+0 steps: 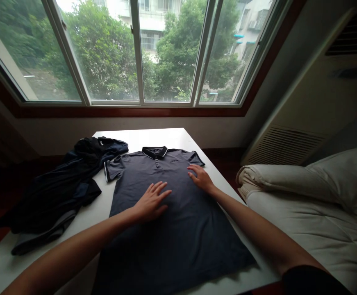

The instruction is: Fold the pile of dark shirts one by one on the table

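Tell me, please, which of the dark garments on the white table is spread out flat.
It is the dark grey short-sleeved polo shirt with the white-edged black collar. The black and navy garments on its left lie crumpled together.

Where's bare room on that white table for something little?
The white table is bare beyond the dark grey polo shirt, up to the far edge, and in the strip between the shirt and heaped black-and-navy clothes. Mid-table is crowded: the shirt, left hand and right hand.
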Demonstrator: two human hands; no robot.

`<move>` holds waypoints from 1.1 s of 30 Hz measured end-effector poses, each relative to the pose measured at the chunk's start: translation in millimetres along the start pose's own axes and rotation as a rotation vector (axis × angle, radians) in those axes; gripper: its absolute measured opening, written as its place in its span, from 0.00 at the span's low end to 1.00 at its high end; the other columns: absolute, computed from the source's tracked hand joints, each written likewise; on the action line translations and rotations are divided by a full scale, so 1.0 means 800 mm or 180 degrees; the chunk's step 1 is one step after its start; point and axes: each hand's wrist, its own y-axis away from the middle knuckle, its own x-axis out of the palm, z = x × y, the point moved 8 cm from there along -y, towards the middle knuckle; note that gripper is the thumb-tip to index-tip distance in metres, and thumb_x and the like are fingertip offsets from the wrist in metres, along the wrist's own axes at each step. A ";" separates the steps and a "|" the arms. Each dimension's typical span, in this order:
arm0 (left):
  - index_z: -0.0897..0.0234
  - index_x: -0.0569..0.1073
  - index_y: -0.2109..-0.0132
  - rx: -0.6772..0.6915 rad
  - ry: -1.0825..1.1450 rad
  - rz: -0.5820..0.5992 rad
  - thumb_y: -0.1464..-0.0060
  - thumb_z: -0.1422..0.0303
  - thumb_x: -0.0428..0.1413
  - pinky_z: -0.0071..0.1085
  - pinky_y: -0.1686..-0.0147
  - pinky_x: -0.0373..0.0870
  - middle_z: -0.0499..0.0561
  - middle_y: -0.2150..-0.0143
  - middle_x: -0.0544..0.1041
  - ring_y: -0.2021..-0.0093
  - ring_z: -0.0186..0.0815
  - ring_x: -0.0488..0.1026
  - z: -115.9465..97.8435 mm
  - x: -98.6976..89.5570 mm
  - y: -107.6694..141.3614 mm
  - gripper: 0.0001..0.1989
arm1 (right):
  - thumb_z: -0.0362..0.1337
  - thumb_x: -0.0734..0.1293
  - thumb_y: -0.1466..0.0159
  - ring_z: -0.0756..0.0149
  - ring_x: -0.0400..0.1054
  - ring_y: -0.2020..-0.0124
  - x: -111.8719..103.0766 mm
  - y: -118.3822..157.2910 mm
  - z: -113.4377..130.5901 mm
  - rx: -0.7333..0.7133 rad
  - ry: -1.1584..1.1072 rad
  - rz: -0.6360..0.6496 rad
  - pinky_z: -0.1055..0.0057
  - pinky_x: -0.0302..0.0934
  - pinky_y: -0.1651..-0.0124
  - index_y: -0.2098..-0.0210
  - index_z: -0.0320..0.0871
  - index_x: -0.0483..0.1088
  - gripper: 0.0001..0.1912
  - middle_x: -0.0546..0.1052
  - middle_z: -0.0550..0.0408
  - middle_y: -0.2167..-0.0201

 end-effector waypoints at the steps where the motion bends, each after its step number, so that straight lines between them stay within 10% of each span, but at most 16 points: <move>1: 0.55 0.61 0.26 -0.0216 -0.0100 -0.0081 0.33 0.59 0.56 0.59 0.26 0.45 0.58 0.21 0.50 0.22 0.53 0.45 0.032 -0.004 -0.012 0.32 | 0.44 0.63 0.28 0.54 0.65 0.35 -0.006 -0.021 -0.020 0.0199 0.0197 -0.0056 0.58 0.57 0.30 0.42 0.45 0.74 0.19 0.72 0.46 0.38; 7: 0.60 0.65 0.28 -0.1404 -0.0564 -0.0338 0.32 0.58 0.53 0.56 0.27 0.46 0.62 0.22 0.52 0.23 0.55 0.47 0.211 -0.019 -0.034 0.29 | 0.55 0.65 0.30 0.43 0.62 0.37 -0.034 -0.079 -0.139 0.2177 0.1257 0.0118 0.54 0.58 0.36 0.35 0.40 0.68 0.32 0.67 0.34 0.38; 11: 0.62 0.62 0.27 -0.2000 -0.0583 -0.0254 0.29 0.52 0.47 0.54 0.28 0.48 0.63 0.23 0.55 0.23 0.53 0.50 0.280 -0.014 -0.027 0.31 | 0.55 0.68 0.34 0.41 0.57 0.34 -0.021 -0.100 -0.154 0.2261 0.1360 0.0195 0.50 0.55 0.35 0.42 0.40 0.72 0.30 0.64 0.34 0.37; 19: 0.62 0.65 0.29 -0.1673 -0.0751 -0.0758 0.29 0.54 0.47 0.50 0.27 0.49 0.62 0.25 0.61 0.25 0.50 0.56 0.269 -0.021 -0.031 0.28 | 0.41 0.64 0.31 0.60 0.73 0.59 -0.003 -0.147 -0.158 0.2203 0.0622 0.0219 0.70 0.65 0.58 0.53 0.42 0.72 0.12 0.79 0.47 0.58; 33: 0.61 0.76 0.39 -0.1394 -0.0240 -0.1113 0.32 0.61 0.52 0.45 0.28 0.57 0.57 0.31 0.69 0.30 0.47 0.63 0.270 -0.038 -0.013 0.20 | 0.50 0.72 0.38 0.50 0.75 0.49 0.000 -0.152 -0.128 0.2202 0.0796 0.0272 0.66 0.67 0.53 0.44 0.40 0.72 0.28 0.79 0.38 0.49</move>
